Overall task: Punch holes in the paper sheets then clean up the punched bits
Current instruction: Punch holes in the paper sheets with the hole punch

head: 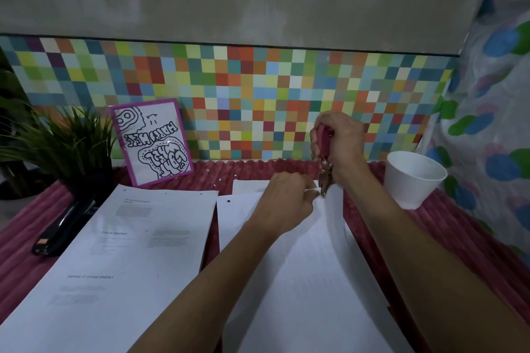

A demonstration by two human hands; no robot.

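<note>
The right hand (339, 146) was clenched around the pink handles of a hole punch (324, 157), which hung nose-down with its metal tip at the far edge of a lifted paper sheet (309, 252). The left hand (282, 203) pinched that same far edge just left of the punch tip, holding the sheet curled up off the pile beneath it. Left of the lifted sheet lay a stack of printed sheets (129, 252) with punched holes along its far edge. Small white punched bits (219, 180) were scattered on the red ribbed worktop (459, 238) beyond the stack. A white cup (413, 178) stood to the right of the lifted sheet, near the right wrist. A black stapler (64, 226) lay left of the stack.
</note>
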